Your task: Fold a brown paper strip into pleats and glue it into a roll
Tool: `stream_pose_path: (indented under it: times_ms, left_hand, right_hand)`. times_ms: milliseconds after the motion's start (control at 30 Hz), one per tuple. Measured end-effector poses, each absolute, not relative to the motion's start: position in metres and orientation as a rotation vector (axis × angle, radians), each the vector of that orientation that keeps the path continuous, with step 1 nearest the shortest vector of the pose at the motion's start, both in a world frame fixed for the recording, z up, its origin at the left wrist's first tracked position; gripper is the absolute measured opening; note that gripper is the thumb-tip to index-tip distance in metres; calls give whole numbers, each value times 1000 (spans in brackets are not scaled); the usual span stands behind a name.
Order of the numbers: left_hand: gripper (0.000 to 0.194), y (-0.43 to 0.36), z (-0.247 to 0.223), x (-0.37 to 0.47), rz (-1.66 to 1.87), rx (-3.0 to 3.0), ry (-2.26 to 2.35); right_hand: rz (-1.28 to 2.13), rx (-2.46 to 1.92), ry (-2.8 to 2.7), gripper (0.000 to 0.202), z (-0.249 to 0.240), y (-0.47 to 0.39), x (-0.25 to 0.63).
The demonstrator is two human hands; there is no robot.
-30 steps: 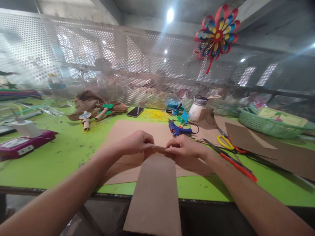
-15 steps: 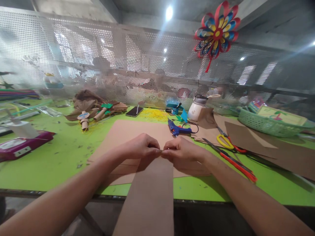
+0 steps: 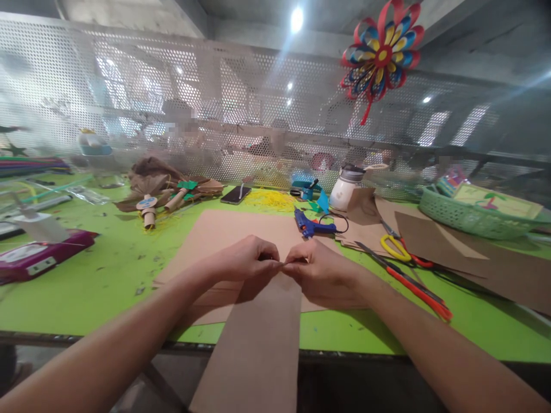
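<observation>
A long strip of brown kraft paper (image 3: 258, 350) runs from my fingertips toward me and hangs past the table's front edge. My left hand (image 3: 253, 258) pinches its far end between thumb and fingers. Right beside it, my right hand (image 3: 312, 264) pinches the same end, the two sets of fingertips almost touching. The far edge of the strip is partly hidden by my fingers. Beneath both hands lie larger brown paper sheets (image 3: 215, 229), flat on the table. A blue glue gun (image 3: 312, 225) rests just beyond my right hand.
Right of my arm lie a red utility knife (image 3: 419, 289) and yellow-handled scissors (image 3: 395, 248) on brown paper. A green basket (image 3: 469, 213) and a white jug (image 3: 344, 192) stand behind. At left are a purple power strip (image 3: 47, 255), paper figures (image 3: 148, 201) and a phone (image 3: 236, 194).
The near part of the paper strip has swung slightly to the left. Both hands keep their pinch, and the right hand has turned a little at the strip's end.
</observation>
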State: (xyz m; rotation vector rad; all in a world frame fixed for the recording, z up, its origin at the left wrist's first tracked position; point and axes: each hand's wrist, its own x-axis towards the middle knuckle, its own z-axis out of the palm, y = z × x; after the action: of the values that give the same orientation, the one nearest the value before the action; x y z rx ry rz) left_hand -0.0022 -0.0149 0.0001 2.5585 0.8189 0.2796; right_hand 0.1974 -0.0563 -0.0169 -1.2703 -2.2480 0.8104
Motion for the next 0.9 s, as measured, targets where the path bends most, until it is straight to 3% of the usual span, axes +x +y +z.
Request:
stream_pose_path:
  times_ms: [367, 733, 900]
  left_hand:
    - [22, 2, 8, -16, 151, 2528, 780]
    - [22, 9, 6, -26, 155, 2407, 785]
    - [22, 13, 6, -29, 155, 2374, 759]
  right_hand:
    - [992, -1278, -2203, 19, -14, -51, 204]
    - [799, -1233, -2392, 21, -10, -41, 213]
    - [865, -1194, -2303, 20, -13, -40, 215]
